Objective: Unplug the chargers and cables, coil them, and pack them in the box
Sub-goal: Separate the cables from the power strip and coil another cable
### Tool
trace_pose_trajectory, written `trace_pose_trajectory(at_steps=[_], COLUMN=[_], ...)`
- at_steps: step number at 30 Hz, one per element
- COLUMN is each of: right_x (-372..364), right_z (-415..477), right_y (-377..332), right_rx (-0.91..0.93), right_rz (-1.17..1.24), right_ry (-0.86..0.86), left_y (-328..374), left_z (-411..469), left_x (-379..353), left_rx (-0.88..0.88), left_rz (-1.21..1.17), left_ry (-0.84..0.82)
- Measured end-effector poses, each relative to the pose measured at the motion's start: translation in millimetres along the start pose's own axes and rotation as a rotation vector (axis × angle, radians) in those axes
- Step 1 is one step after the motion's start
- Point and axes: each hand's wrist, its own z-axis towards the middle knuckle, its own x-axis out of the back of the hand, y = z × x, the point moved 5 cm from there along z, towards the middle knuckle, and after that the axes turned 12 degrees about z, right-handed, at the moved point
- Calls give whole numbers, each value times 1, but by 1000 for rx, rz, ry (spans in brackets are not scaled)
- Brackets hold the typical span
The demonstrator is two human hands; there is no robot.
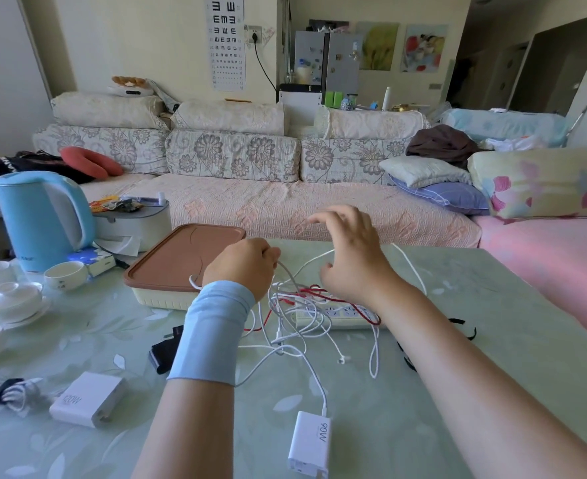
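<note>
Listing from the near table edge outward, with handling notes:

1. white charger (311,444), near edge, marked "90W"; its white cable (306,368) is plugged in and runs up into the tangle.
2. second white charger (85,399), near left, marked "120W"; no cable attached; beside it a cable bundle (5,392) already coiled and strapped.
3. black adapter (162,352), partly hidden under the left forearm; no writing legible.
4. power strip (337,314), mid-table, under loops of white cable and 1 red cable (319,292).
5. left hand (243,267), fingers curled, pinching a white strand at the fingertips; right hand (350,250), fingers spread and loosely bent, a white strand meeting its palm side; whether it has hold is hidden.
6. box (181,257), just left of the left hand, brown lid on.

Step in hand, judged: freeing and coiling 1 white cable; best to trace it to its end, draw it clear of the red one, then wind even loops; the lid must come off before packing.

7. kettle (43,219), blue; its small print unreadable.
8. eye chart (228,39), far wall, rows of "E" figures.
</note>
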Motion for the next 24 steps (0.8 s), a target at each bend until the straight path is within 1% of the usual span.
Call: trace_pose_trajectory(at_steps=[1, 2, 3, 4, 5, 6, 8, 9, 11, 14, 16, 18, 20, 22, 24], right_x=[4, 11, 17, 19, 17, 8, -15, -24, -35, -42, -47, -50, -49, -43, -37], right_z=[-1, -3, -6, -10, -12, -13, -12, -13, -14, -17, -17, -15, -14, -13, -12], right_y=[-6, -14, -22, -30, -36, -38, -33, -26, -11, 7, 9, 6, 2, -2, -6], right_rx=[61, 149, 244, 327, 369, 355, 218, 156, 78, -37, -50, -39, 9, 93, 162], right_rz=[-58, -75, -48, 8, 85, 161, 237, 240, 275, 353, 330, 359, 372, 336, 305], right_ry=[55, 150, 237, 271, 234, 151, -12, -43, -44, -115, -161, -201, -184, -66, 50], left_y=[-3, -5, -8, -11, -12, -13, -11, -9, -5, 1, 6, 9, 10, 9, 8], left_z=[0, 1, 1, 1, 1, 1, 0, 0, -2, -7, -11, -15, -17, -16, -14], left_x=[1, 2, 3, 3, 4, 4, 2, 3, 6, 9, 12, 17, 25, 30, 33], left_rx=[29, 59, 87, 112, 129, 134, 103, 66, -30, -141, -192, -226, -249, -260, -259], left_rz=[7, 1, -25, -67, -121, -184, -331, -385, -421, -455, -520, -586, -619, -666, -773], left_ry=[26, 57, 91, 123, 143, 149, 128, 111, 62, -67, -133, -167, -140, -77, -5])
